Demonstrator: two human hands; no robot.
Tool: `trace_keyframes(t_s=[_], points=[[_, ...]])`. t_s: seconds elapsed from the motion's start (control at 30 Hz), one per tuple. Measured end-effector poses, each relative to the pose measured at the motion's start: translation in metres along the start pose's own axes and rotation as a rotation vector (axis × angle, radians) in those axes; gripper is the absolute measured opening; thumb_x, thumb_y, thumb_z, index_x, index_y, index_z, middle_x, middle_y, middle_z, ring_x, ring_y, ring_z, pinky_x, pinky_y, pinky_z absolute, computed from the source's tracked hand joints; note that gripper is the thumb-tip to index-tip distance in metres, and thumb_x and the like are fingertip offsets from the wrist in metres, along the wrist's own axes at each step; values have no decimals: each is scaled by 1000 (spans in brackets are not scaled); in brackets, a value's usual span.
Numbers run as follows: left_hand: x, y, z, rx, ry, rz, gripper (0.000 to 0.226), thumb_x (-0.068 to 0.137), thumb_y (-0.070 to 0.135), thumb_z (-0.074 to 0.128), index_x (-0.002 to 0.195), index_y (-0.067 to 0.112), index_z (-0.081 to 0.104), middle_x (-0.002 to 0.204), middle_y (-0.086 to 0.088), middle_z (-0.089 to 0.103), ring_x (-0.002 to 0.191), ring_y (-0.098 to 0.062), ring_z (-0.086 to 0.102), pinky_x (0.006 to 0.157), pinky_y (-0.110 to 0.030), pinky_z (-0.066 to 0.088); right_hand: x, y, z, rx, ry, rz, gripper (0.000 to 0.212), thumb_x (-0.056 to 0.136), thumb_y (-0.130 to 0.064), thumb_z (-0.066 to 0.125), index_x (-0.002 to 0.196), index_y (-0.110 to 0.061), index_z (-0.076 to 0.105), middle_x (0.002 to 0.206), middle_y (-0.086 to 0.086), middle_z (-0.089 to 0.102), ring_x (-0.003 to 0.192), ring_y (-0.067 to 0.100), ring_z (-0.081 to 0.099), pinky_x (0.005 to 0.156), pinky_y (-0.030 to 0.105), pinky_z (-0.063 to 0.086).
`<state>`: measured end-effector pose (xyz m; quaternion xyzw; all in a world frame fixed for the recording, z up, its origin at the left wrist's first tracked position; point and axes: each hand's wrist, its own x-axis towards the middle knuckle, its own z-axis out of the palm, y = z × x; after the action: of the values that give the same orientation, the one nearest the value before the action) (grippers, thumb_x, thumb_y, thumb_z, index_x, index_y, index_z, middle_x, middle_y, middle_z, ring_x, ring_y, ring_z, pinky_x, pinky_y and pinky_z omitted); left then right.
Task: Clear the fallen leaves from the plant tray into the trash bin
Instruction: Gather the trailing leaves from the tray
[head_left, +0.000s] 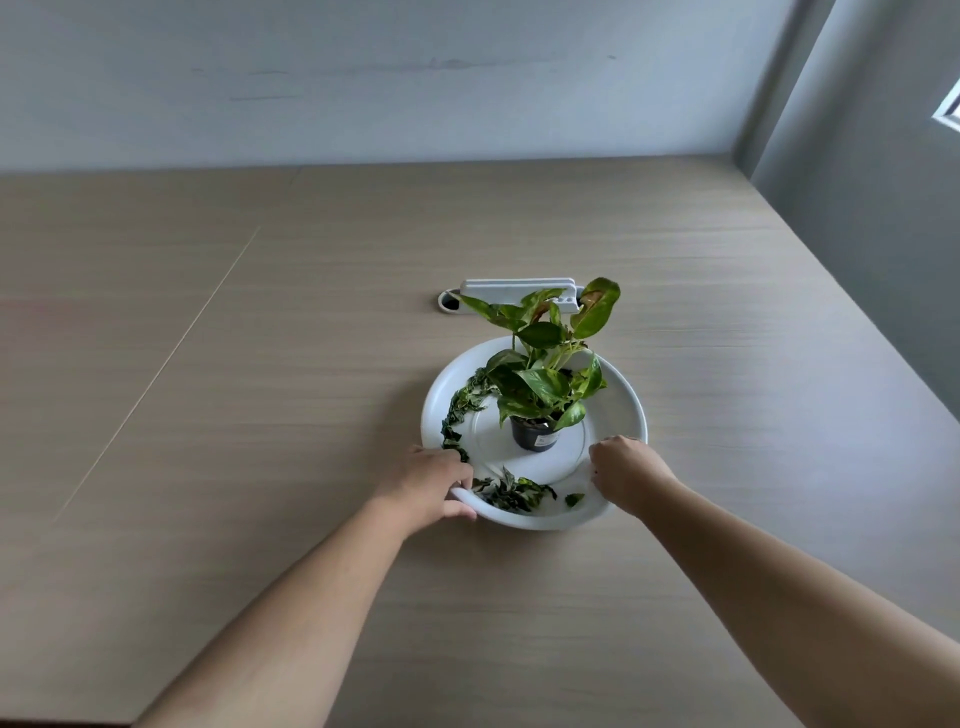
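Holding the near rim of the white tray (618, 395), the left hand (434, 480) and right hand (626, 475) have fingers curled on it, with the fallen leaves (511, 493) lying right between them, nearer the left.

A small black plastic pot (535, 435) stands in a round white tray (618, 395); loose green leaves (511, 491) lie along the tray's left and near rim.
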<state>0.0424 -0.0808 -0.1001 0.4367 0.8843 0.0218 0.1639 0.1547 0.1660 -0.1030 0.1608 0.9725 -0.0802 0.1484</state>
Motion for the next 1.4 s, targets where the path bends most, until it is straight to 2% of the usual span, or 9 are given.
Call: trace_keyframes(t_s=[0.1, 0.23, 0.43, 0.53, 0.67, 0.93, 1.17, 1.27, 1.4], points=[[2, -1, -2, -26, -9, -9, 39, 72, 56, 68, 95, 24, 62, 98, 7, 62, 93, -15, 57, 90, -29, 36, 4, -3, -2, 14, 11, 23, 17, 82, 0, 47, 89, -4, 61, 95, 16, 67, 88, 35, 63, 70, 38, 53], [4, -5, 0, -40, -3, -11, 41, 69, 57, 69, 94, 25, 63, 97, 8, 63, 91, -15, 58, 89, -29, 36, 7, -5, 1, 4, 29, 22, 19, 80, 5, 44, 84, -3, 61, 89, 17, 67, 83, 35, 63, 62, 35, 45], [7, -7, 2, -62, -10, -13, 42, 66, 58, 71, 94, 26, 65, 96, 9, 63, 88, -13, 56, 88, -29, 31, 11, -2, -2, 92, 8, 32, 19, 83, 2, 47, 86, -4, 65, 89, 16, 67, 76, 31, 62, 63, 34, 51], [8, -8, 3, -67, -16, -15, 44, 65, 58, 71, 94, 26, 66, 96, 9, 64, 89, -13, 57, 88, -29, 30, 12, -2, -5, 239, 15, 52, 31, 79, 7, 46, 83, -9, 72, 90, 9, 68, 74, 23, 58, 67, 31, 53], [10, -7, 3, -74, -18, -31, 46, 62, 61, 72, 93, 27, 66, 94, 11, 63, 88, -13, 57, 91, -31, 30, 5, -6, -6, 338, -7, -26, 23, 77, 5, 56, 78, -10, 74, 86, 6, 72, 74, 19, 63, 66, 27, 55], [12, -7, 5, -103, -1, -41, 47, 59, 63, 73, 91, 29, 66, 91, 13, 62, 80, -8, 51, 87, -30, 27, -1, -8, -2, 272, -30, -75, 35, 82, 7, 48, 100, -12, 70, 103, 7, 69, 91, 22, 64, 82, 33, 56], [13, -8, 9, -134, 5, -45, 47, 57, 62, 74, 88, 28, 66, 82, 17, 55, 85, -12, 57, 84, -31, 25, -2, -24, -3, 121, -122, -184, 37, 83, -15, 61, 118, -23, 58, 114, 5, 57, 97, 24, 59, 81, 36, 53], [13, -8, 10, -139, 16, -42, 46, 57, 62, 75, 87, 28, 67, 87, 13, 62, 86, -12, 57, 84, -32, 25, 2, -33, -3, 66, -163, -256, 44, 80, -9, 65, 120, -22, 54, 115, 8, 51, 97, 28, 59, 81, 41, 54], [11, -8, 10, -157, 23, -41, 46, 58, 61, 75, 88, 27, 66, 88, 13, 62, 85, -12, 56, 84, -31, 25, 6, -40, 2, 51, -142, -315, 40, 79, 7, 52, 114, -15, 56, 114, 12, 53, 93, 29, 58, 71, 36, 49]])
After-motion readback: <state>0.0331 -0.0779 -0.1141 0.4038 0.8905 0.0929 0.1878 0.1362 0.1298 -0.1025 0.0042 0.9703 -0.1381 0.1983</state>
